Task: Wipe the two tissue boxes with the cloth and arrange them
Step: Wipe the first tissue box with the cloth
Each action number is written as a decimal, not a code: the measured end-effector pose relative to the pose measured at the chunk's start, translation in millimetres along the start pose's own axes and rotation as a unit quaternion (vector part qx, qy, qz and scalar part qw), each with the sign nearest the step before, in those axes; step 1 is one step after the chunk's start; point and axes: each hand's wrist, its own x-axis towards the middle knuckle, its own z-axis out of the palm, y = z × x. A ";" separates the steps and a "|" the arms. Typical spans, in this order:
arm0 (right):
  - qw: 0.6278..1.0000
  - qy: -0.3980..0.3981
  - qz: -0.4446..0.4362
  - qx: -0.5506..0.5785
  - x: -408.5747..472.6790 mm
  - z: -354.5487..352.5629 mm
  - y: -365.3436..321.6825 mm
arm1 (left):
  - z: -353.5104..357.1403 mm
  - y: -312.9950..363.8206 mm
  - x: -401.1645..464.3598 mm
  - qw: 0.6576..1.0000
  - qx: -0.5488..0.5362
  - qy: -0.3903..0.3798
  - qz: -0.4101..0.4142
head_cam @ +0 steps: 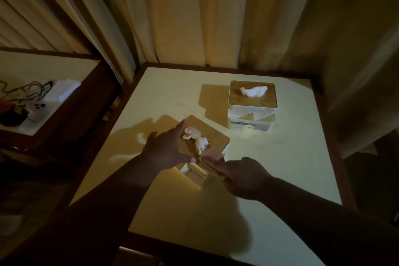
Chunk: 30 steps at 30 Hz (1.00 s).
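Two tissue boxes with wooden lids stand on the pale table (287, 164). The near tissue box (218, 138) sits mid-table, turned at an angle, with a crumpled tissue sticking out of its lid. My left hand (164, 153) is spread over its left side, index finger along the lid's far edge and thumb at the front edge, holding it steady. My right hand (244, 177) presses a small tan cloth (212, 156) flat against the lid's near right corner. The far tissue box (252, 101) stands untouched behind, with a white patterned wall.
Heavy curtains (194, 17) hang right behind the table. A dark wooden rim frames the table. To the left is a lower side table (71, 67) with tangled cables (28, 90), a white paper stack (62, 90) and a white controller (36, 110). The light is dim.
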 end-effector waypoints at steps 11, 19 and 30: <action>0.935 0.086 0.099 0.330 -2.2 21.5 27.2 | 1.7 -0.6 -1.0 1.000 -0.005 -0.004 -0.010; 0.536 0.119 0.442 0.710 -32.3 13.9 29.2 | -18.5 -4.0 20.1 0.999 -0.004 -0.040 -0.007; 0.702 0.098 0.407 0.577 -13.8 28.0 22.4 | -4.5 2.9 48.1 0.997 -0.053 -0.015 -0.052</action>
